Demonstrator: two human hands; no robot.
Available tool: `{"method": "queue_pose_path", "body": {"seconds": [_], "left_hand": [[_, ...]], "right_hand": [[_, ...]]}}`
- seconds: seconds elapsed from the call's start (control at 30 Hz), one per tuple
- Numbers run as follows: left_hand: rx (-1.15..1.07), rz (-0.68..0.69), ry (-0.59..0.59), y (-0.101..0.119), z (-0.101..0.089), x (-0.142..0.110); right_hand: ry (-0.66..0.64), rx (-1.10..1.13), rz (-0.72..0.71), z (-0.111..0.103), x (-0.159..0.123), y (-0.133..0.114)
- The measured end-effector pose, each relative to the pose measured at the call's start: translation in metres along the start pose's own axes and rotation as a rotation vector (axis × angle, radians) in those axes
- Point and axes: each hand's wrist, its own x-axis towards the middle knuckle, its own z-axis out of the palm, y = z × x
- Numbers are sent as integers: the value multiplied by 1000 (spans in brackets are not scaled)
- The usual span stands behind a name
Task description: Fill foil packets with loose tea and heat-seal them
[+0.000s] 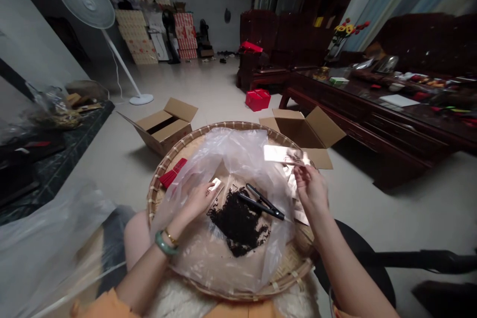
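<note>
On your far left, a dark stone-topped bench (55, 159) holds a crumpled plastic bag (52, 109), and an open cardboard carton (164, 126) sits on the floor past it. Right in front of you, a round woven bamboo tray (227, 131) is lined with a thin, clear plastic bag (238, 151), with a few red packets (172, 173) inside the tray near its left rim. Your left hand (197, 198), with a green bangle (162, 243) at the wrist, is closed on a small pale foil sachet (215, 185). In the middle of the bag lies a crumbly heap of loose dark tea leaves (238, 223), with slim black tongs (261, 202) just beside it. Your right hand (311, 189) is pinching a shiny foil sachet (286, 155), just above more foil sachets (294, 194) near the right rim. Beyond it stands a second open carton (313, 129), and further right runs a long, dark carved wooden table (357, 109).
</note>
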Motion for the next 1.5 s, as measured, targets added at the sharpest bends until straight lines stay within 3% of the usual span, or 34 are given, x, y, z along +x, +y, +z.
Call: {"method": "queue_pose_path", "body": {"seconds": [0.1, 0.3, 0.4, 0.6, 0.73, 0.8, 0.87, 0.93, 1.0, 1.03, 1.1, 1.27, 1.33, 1.5], "left_hand": [[193, 5, -79, -2, 14, 11], [236, -70, -65, -11, 22, 25], [223, -60, -39, -18, 19, 22], [215, -35, -46, -21, 19, 21], [205, 24, 17, -10, 13, 12], [170, 170, 60, 0, 9, 0], [108, 474, 125, 8, 7, -13], [48, 798, 238, 12, 8, -25], [-8, 934, 356, 11, 12, -34], [-56, 919, 396, 10, 15, -36], [-228, 757, 416, 7, 22, -39], [-670, 166, 111, 13, 32, -46], [-717, 62, 110, 18, 34, -51], [-839, -42, 269, 29, 37, -61]], "right_hand": [[-25, -40, 170, -4, -6, 4], [-525, -371, 473, 8, -54, 46], [-682, -531, 562, 16, -65, 64], [-798, -698, 618, 29, -70, 87], [-743, -665, 530, 34, -69, 90], [-647, -605, 404, 35, -66, 87], [-582, -571, 337, 36, -63, 81], [-641, -573, 372, 36, -62, 76], [-778, -590, 377, 36, -65, 72], [-837, -596, 333, 36, -67, 71], [-891, -624, 163, 35, -74, 69], [-875, -846, -252, 32, -95, 69], [-873, -912, -413, 31, -102, 69], [-835, -940, -843, 30, -111, 68]]}}
